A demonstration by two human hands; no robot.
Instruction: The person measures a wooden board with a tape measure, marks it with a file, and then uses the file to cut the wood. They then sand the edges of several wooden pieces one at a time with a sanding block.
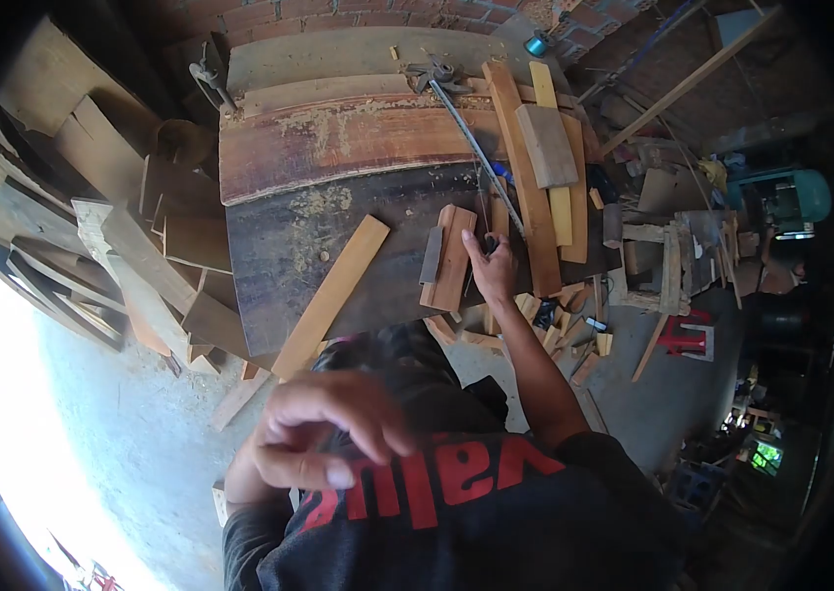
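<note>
My left hand [323, 428] is raised in front of my chest, fingers loosely curled and thumb apart, partly blurred and with nothing in it. At the front right of the workbench, my right hand [494, 271] is closed around a small black object [492, 240]; I cannot tell what it is. Just left of that hand lies a short reddish wooden block [453, 256], with a narrow dark grey piece [432, 254] along its left side. A long light board [333, 295] slants over the bench's front edge, beyond my left hand.
The dark workbench [269, 246] holds a metal ruler [476, 148], a long plank [523, 187] and a wooden block [547, 146] on its right. A clamp [208, 79] stands at the back left corner. Boards [156, 256] lean at left; offcuts [574, 325] lie on the floor.
</note>
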